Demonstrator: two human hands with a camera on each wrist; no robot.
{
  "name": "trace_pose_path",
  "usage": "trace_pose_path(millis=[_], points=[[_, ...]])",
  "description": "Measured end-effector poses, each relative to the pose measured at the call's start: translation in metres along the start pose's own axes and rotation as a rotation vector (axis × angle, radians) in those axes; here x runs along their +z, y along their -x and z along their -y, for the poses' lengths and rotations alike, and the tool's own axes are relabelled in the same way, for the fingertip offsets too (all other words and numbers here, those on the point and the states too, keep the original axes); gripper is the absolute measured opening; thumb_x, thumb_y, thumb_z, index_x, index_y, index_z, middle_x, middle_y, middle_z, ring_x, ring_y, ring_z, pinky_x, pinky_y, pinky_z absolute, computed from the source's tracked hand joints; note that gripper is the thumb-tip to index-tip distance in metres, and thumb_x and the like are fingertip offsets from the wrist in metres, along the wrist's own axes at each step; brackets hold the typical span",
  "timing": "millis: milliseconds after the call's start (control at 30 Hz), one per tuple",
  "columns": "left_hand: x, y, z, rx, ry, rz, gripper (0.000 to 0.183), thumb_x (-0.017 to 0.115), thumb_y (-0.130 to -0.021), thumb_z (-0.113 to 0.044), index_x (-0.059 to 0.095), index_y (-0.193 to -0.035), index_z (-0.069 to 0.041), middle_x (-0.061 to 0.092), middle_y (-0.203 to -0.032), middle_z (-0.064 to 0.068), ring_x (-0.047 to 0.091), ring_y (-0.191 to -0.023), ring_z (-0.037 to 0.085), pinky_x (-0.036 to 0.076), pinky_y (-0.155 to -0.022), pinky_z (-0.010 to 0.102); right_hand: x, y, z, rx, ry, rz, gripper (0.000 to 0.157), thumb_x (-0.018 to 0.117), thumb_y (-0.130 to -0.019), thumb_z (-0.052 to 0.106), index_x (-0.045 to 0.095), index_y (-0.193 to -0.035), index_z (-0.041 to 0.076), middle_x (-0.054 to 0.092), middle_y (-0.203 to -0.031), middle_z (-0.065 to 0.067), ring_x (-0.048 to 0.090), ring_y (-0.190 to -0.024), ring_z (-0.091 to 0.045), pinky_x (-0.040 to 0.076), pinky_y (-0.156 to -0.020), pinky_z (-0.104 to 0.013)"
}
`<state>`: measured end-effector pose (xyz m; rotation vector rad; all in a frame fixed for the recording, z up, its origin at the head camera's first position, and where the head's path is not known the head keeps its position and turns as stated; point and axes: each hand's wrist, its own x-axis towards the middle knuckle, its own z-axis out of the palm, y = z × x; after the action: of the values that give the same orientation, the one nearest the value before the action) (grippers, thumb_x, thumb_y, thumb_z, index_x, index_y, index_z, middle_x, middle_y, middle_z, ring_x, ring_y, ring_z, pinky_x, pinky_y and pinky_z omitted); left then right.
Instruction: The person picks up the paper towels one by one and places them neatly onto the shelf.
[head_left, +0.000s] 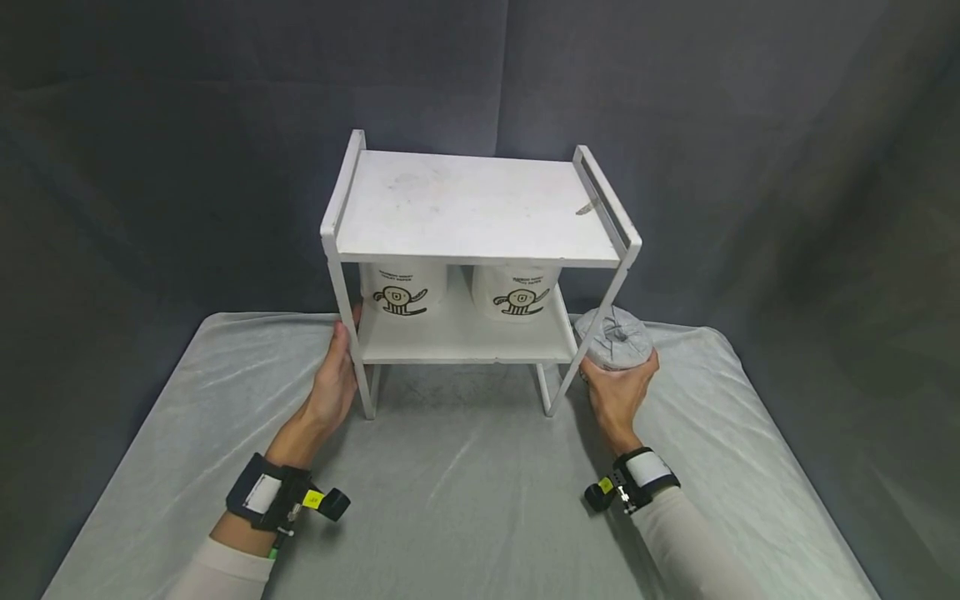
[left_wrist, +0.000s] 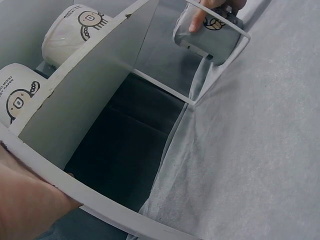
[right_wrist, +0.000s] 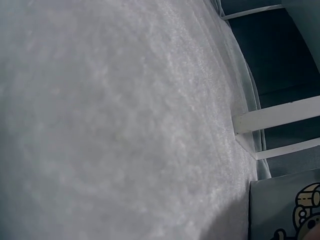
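Observation:
A small white two-tier shelf [head_left: 480, 208] stands on the cloth-covered table. My left hand [head_left: 333, 387] grips its left leg; in the left wrist view part of that hand [left_wrist: 30, 200] lies against the white frame, and the other fingers are mostly hidden. On the lower tier sit two wrapped toilet paper rolls, a left one [head_left: 405, 292] and a right one [head_left: 516, 296], each printed with a cartoon figure. Just outside the right leg, my right hand [head_left: 621, 396] holds another wrapped toilet paper roll [head_left: 618, 337], its gathered top facing up. The right wrist view catches only that roll's printed side [right_wrist: 280, 205].
A pale grey cloth [head_left: 450, 500] covers the table, whose back edge runs behind the shelf. Dark grey curtain [head_left: 675, 100] hangs at the back and sides. The shelf's upper tier [head_left: 472, 204] has raised side rails and a dark mark near the right one.

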<state>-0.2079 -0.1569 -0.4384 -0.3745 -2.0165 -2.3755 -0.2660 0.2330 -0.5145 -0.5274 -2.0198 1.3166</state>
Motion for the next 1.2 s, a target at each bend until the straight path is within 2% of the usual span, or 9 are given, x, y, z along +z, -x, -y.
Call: trace_pose_path(millis=[100,533,767,967,1200], points=[[-0.001,0.0,0.0,0.003,-0.011,0.005,0.08,0.012,-0.098,-0.062,-0.017,-0.157,-0.015,-0.014,-0.165,0.008,-0.014,-0.149,0.018,-0.009,-0.116,0.049,0.001,-0.001,-0.001,-0.018,-0.001,-0.005,0.113,0.091,-0.058,0.039,0.028,-0.147,0.009,0.043,-0.141,-0.009,0.045,-0.127,-0.022,0.035,-0.106,-0.037],[-0.001,0.0,-0.002,-0.004,0.0,0.012,0.079,0.011,-0.099,-0.061,-0.019,-0.156,-0.016,-0.016,-0.165,0.008,-0.015,-0.149,0.018,-0.009,-0.116,0.049,-0.001,-0.001,-0.001,0.01,0.021,-0.027,0.108,0.09,-0.058,0.044,0.033,-0.143,0.009,0.05,-0.136,-0.01,0.048,-0.125,-0.025,0.037,-0.105,-0.039],[-0.001,-0.001,-0.001,0.004,0.012,0.01,0.08,0.013,-0.098,-0.061,-0.02,-0.156,-0.017,-0.016,-0.165,0.007,-0.015,-0.149,0.017,-0.008,-0.117,0.048,-0.004,0.0,-0.003,0.029,0.022,-0.01,0.114,0.089,-0.056,0.052,0.03,-0.145,0.011,0.049,-0.139,-0.01,0.046,-0.127,-0.025,0.036,-0.106,-0.041],[-0.001,-0.001,-0.001,0.014,0.018,0.013,0.08,0.013,-0.099,-0.061,-0.02,-0.156,-0.016,-0.016,-0.165,0.009,-0.015,-0.149,0.018,-0.008,-0.117,0.048,-0.01,0.001,-0.002,0.054,0.022,0.01,0.114,0.088,-0.057,0.052,0.029,-0.147,0.013,0.048,-0.141,-0.01,0.045,-0.129,-0.024,0.035,-0.107,-0.041],[-0.001,-0.001,-0.001,0.013,0.015,0.008,0.081,0.014,-0.098,-0.062,-0.02,-0.156,-0.016,-0.017,-0.165,0.009,-0.015,-0.149,0.018,-0.008,-0.116,0.049,-0.024,0.002,0.004,0.062,0.02,0.026,0.117,0.088,-0.053,0.057,0.03,-0.145,0.014,0.051,-0.137,-0.008,0.048,-0.126,-0.023,0.037,-0.105,-0.041]])
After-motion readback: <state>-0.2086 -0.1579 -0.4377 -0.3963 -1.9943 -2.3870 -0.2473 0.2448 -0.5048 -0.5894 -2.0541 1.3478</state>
